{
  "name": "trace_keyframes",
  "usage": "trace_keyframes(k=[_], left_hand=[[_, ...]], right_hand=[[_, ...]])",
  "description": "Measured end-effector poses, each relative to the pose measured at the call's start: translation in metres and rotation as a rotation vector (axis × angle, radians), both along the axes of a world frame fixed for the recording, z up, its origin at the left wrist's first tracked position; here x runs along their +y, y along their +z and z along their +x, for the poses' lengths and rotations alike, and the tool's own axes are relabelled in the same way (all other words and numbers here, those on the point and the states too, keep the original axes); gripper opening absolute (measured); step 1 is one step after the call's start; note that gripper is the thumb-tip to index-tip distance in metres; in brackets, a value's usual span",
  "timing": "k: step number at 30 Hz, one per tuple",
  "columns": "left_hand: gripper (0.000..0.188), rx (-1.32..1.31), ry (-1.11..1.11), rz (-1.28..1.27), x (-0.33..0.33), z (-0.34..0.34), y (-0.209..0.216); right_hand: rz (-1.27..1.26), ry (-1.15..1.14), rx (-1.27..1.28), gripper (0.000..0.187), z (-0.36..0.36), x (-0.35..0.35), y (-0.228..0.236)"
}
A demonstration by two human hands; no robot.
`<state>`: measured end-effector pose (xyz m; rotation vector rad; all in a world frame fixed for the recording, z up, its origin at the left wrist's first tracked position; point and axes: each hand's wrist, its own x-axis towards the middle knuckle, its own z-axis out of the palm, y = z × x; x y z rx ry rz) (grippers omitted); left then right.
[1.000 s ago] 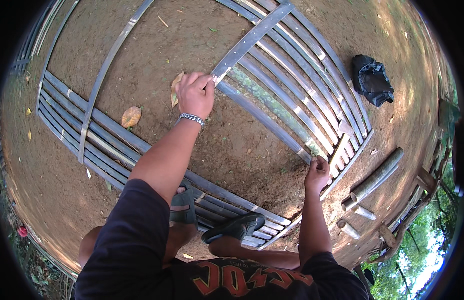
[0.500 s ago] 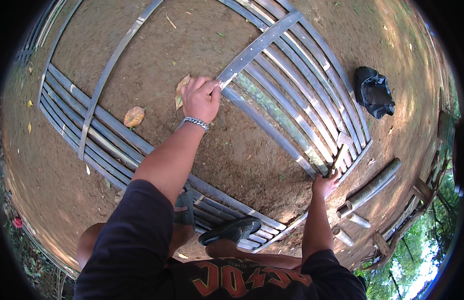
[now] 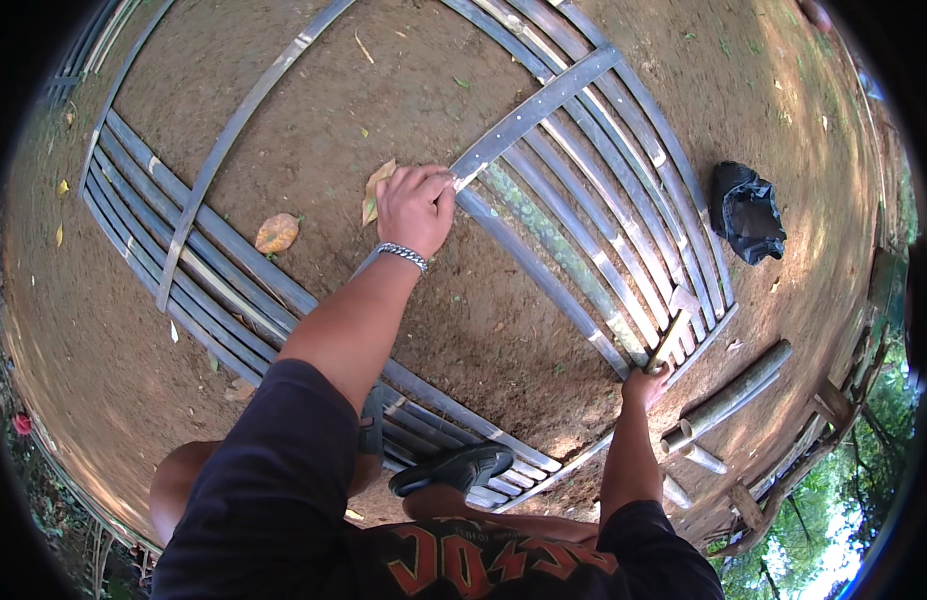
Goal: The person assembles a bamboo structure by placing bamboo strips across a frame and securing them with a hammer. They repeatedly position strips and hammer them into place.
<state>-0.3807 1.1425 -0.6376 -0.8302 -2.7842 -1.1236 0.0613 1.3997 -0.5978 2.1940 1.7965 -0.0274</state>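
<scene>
The left arm reaches far forward, elbow nearly straight, with the left hand (image 3: 416,210) back uppermost and a silver chain bracelet (image 3: 404,256) at its wrist. Its fingers are bent in together, the thumb against them, pinching the near end of a dark crosspiece (image 3: 530,117). The right forearm rises steeply, and the right hand (image 3: 644,388) has its fingers curled around the lower end of a hammer (image 3: 670,342), though part of that hold is hidden.

From the right fingers the hammer slants away and slightly to the right, its head just beyond them over the bamboo slats (image 3: 546,277). From the left fingers the crosspiece runs away to the right, lying across those slats.

The hammer has a pale wooden handle and a blocky, light grey head. The crosspiece is flat, dark grey and dotted with small pale spots. The slats are grey with lighter joints, one mottled green. A dry leaf (image 3: 377,190) lies just left of the left fingers; cut bamboo lengths (image 3: 736,392) lie to the right of the right fingers.
</scene>
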Motion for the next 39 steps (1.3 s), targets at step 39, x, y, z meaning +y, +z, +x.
trace_keyframes(k=[39], left_hand=[[0.020, 0.136, -0.065, -0.106, -0.001, -0.008, -0.026]], right_hand=[[0.183, -0.631, 0.229, 0.076, 0.151, 0.025, -0.036]])
